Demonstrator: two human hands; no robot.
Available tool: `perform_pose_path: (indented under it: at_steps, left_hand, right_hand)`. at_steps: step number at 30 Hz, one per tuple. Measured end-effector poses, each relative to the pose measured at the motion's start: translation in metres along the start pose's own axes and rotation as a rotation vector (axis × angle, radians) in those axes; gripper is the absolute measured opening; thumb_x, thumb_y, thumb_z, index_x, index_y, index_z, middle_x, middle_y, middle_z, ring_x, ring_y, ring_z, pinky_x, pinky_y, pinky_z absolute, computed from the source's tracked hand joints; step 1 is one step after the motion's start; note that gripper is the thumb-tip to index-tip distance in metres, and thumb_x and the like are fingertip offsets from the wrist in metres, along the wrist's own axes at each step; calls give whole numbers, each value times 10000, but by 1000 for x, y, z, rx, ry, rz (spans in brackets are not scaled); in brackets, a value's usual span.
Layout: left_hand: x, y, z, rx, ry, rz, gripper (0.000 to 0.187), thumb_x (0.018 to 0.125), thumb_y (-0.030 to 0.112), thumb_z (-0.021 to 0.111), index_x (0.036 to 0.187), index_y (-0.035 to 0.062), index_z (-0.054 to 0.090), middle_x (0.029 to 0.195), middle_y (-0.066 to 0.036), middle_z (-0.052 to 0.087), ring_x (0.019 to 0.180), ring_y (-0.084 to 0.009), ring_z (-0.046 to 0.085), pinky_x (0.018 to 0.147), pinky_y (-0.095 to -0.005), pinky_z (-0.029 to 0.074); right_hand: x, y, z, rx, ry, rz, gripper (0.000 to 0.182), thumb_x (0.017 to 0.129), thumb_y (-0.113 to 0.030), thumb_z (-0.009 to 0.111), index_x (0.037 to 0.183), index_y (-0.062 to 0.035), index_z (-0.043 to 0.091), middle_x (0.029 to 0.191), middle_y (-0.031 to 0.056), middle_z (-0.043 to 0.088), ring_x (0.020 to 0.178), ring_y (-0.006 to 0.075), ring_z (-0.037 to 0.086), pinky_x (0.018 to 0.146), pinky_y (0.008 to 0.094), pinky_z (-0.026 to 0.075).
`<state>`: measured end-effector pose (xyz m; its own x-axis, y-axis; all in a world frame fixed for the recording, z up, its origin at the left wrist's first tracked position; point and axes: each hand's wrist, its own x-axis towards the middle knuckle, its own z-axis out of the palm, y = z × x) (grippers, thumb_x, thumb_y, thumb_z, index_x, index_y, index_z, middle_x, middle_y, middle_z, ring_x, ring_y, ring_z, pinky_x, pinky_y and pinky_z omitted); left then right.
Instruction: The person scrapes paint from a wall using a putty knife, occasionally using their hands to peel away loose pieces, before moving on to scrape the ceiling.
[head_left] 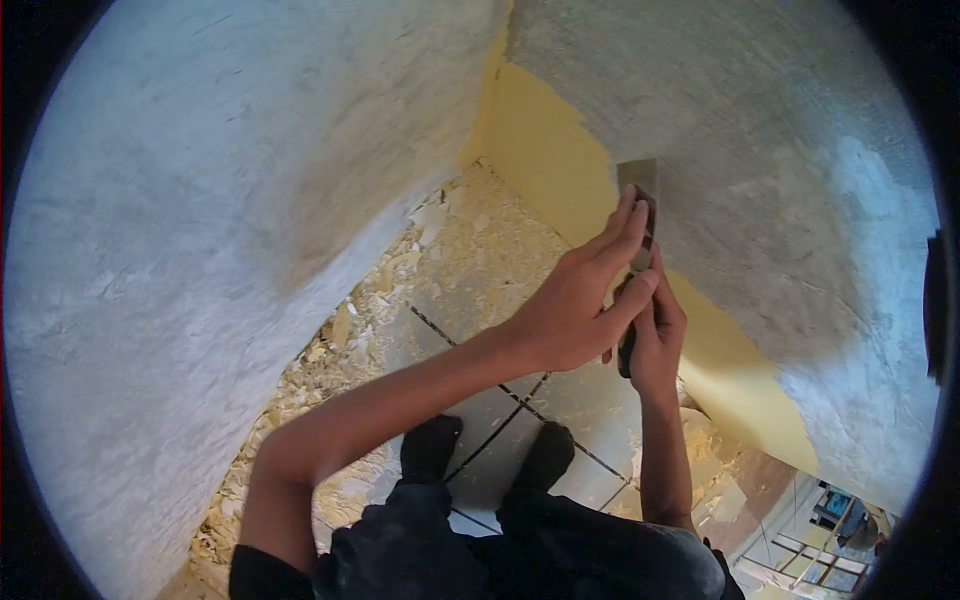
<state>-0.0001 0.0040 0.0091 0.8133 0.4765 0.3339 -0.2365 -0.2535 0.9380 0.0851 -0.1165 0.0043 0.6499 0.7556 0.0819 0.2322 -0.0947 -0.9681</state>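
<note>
Right grip (657,345) closed around the handle of a scraper (641,176); blade at the grey wall (740,200), by the yellow paint's (540,125) edge. Left grip (575,305): fingers nearly straight along the scraper; cannot tell whether it clasps. Flakes (340,328) litter the floor (490,440).

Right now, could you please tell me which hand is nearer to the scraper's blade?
Left. The left hand reaches up the tool, its fingers close by the blade; the right hand is farther back, at the handle.
</note>
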Motion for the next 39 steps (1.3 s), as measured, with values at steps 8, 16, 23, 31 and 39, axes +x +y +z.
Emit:
perform_pose_path:
  at_steps: [8, 16, 23, 31, 39]
  left_hand:
    - [34, 17, -5, 162, 29, -144, 606, 975, 197, 501, 1428, -125, 261, 1503, -334, 216, 1413, -404, 234, 1147, -419, 233]
    - [38, -1, 18, 120, 426, -37, 499, 938, 143, 556, 1335, -133, 431, 1431, -347, 341, 1366, -432, 297, 1113, -436, 295]
    - [35, -14, 17, 182, 469, 50, 486, 900, 79, 601, 1336, -89, 469, 1399, -303, 422, 1326, -419, 371, 1030, -404, 413]
    - [36, -17, 17, 243, 452, 76, 474, 900, 83, 617, 1334, -61, 490, 1378, -284, 451, 1306, -390, 412, 1003, -389, 443]
    - [40, -25, 4, 156, 519, 55, 460, 920, 74, 584, 1335, -87, 468, 1382, -288, 445, 1326, -365, 393, 1054, -381, 393]
  right_hand:
    - [42, -36, -22, 120, -172, 336, 473, 1034, -204, 433, 1478, -70, 343, 629, -11, 490, 418, 51, 373, 361, 229, 326]
    - [44, 8, 1, -103, -124, -161, 390, 1021, -164, 458, 1385, -26, 478, 699, -6, 538, 481, 36, 408, 411, 211, 343]
    - [32, -10, 7, -38, -32, 172, 378, 1010, -139, 451, 1357, 5, 494, 752, 5, 579, 532, 23, 442, 458, 199, 364]
    - [36, -21, 14, -15, -9, 163, 388, 1005, -83, 437, 1379, 16, 472, 1025, 65, 627, 667, 34, 495, 539, 180, 418]
    - [44, -20, 27, -47, -58, 208, 385, 995, -68, 444, 1364, 36, 477, 1184, 141, 620, 921, 163, 599, 765, 273, 505]
